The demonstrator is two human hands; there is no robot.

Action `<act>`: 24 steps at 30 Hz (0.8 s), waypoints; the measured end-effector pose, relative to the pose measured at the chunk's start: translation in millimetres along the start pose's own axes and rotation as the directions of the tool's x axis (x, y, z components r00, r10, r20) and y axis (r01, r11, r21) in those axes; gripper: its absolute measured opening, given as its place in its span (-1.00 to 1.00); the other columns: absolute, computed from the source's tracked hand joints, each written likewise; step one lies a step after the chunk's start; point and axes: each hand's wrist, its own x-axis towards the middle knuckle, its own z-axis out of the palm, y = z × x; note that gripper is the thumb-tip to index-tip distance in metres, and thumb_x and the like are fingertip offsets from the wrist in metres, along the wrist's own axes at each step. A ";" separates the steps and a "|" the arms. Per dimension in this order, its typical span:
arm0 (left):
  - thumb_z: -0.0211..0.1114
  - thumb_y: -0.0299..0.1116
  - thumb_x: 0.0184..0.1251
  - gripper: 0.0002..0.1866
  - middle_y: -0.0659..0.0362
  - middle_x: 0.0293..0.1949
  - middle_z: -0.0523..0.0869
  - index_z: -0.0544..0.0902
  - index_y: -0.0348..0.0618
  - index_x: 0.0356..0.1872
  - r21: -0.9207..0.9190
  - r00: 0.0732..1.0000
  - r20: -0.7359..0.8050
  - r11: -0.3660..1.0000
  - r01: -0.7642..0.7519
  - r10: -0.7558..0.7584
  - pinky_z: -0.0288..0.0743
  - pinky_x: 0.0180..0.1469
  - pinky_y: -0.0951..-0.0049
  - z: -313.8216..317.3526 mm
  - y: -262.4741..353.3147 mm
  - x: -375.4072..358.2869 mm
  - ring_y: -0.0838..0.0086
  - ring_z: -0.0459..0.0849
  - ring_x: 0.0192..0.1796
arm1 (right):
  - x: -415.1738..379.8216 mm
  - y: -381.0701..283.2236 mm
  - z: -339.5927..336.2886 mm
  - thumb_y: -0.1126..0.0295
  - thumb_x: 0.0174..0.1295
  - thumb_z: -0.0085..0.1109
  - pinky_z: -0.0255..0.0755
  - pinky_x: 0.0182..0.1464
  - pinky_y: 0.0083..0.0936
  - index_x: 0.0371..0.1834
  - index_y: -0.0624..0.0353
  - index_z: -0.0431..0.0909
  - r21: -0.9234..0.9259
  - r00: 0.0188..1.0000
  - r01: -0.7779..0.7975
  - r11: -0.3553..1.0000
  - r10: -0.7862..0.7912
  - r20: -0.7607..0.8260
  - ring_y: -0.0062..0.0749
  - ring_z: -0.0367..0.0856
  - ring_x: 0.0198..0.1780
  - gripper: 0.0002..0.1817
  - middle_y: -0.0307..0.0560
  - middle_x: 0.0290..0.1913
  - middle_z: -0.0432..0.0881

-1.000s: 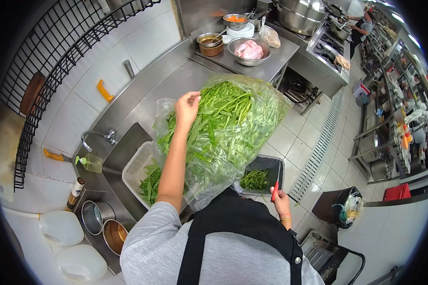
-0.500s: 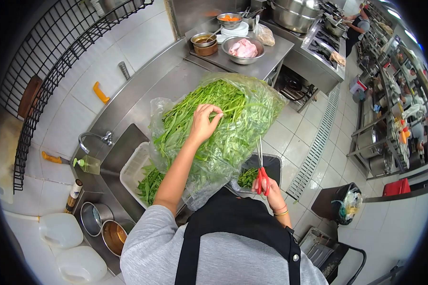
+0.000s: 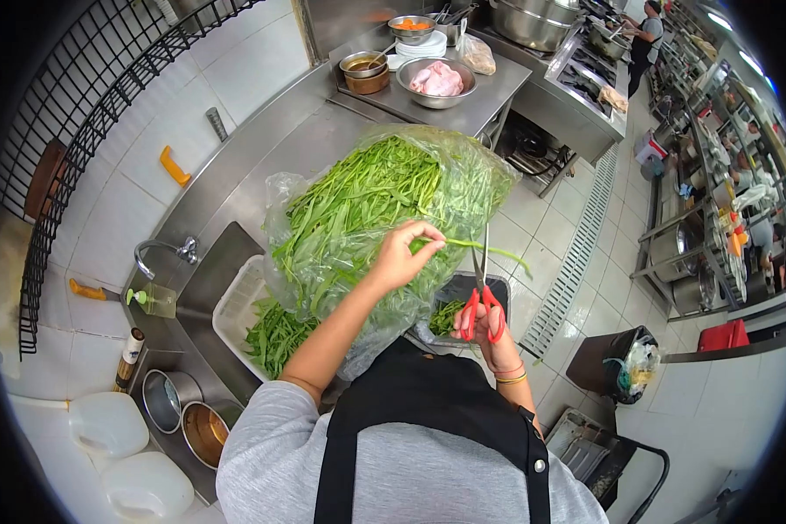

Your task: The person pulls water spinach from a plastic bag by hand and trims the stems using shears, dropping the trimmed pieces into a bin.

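One green stem [image 3: 476, 247], long and thin, stretches sideways from the left hand [image 3: 402, 258], whose grip is pinched closed on its near end. The stem crosses the two slim metal blades of a pair of red-handled scissors [image 3: 480, 297], which stand upright and slightly parted. The right hand [image 3: 489, 336] has its grip closed through the scissors' two red plastic loops; thin bangles circle that wrist.

Behind the stem lies one large clear plastic bag [image 3: 384, 210], crinkled and bulging with leafy green stalks, resting on the stainless steel surface [image 3: 262, 175]. Just below the bag, one white slotted plastic basket [image 3: 236, 306] sits in the sink and holds cut greens. One dark bin [image 3: 458, 306] lined with plastic, below the scissors, holds more green pieces.

One curved metal tap [image 3: 162, 253] stands by the sink. Two round metal pots [image 3: 183, 415] sit at lower left, beside two white plastic jugs [image 3: 105, 424]. On the far surface, one steel bowl [image 3: 437, 80] holds pale raw meat.
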 end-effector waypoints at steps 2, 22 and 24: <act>0.28 -0.38 0.15 -0.86 0.18 -0.33 0.69 0.62 -0.26 -0.38 -0.078 0.998 0.033 0.995 0.055 -0.053 0.45 -0.08 0.48 8.8 -6.8 -2.0 0.54 0.62 -0.21 | -2.3 3.0 -5.6 -0.38 0.17 -0.35 0.42 -0.12 -0.48 -0.41 0.12 0.42 0.013 1.000 -0.011 1.000 0.011 -0.026 -0.48 0.46 -0.32 -0.29 -0.17 -0.39 0.45; 0.23 -0.34 0.24 -0.75 0.12 -0.32 0.70 0.62 -0.36 -0.19 -0.332 0.647 0.732 0.717 0.613 -0.214 0.44 -0.14 0.60 53.3 -22.0 31.6 0.57 0.60 -0.28 | -16.4 13.6 -27.4 0.08 0.36 -0.15 0.28 -0.36 -0.61 -0.56 0.20 0.39 0.010 0.951 0.034 0.999 -0.029 -0.308 -0.54 0.36 -0.48 -0.55 -0.15 -0.52 0.46; 0.29 -0.42 0.17 -0.77 0.14 -0.35 0.70 0.62 -0.37 -0.21 -0.345 0.646 0.740 0.718 0.605 -0.188 0.45 -0.23 0.62 63.6 -28.9 31.3 0.60 0.59 -0.35 | -20.1 18.0 -31.5 0.11 0.36 -0.12 0.27 -0.38 -0.63 -0.57 0.19 0.39 0.003 0.951 0.025 1.000 -0.022 -0.308 -0.56 0.35 -0.50 -0.57 -0.17 -0.54 0.45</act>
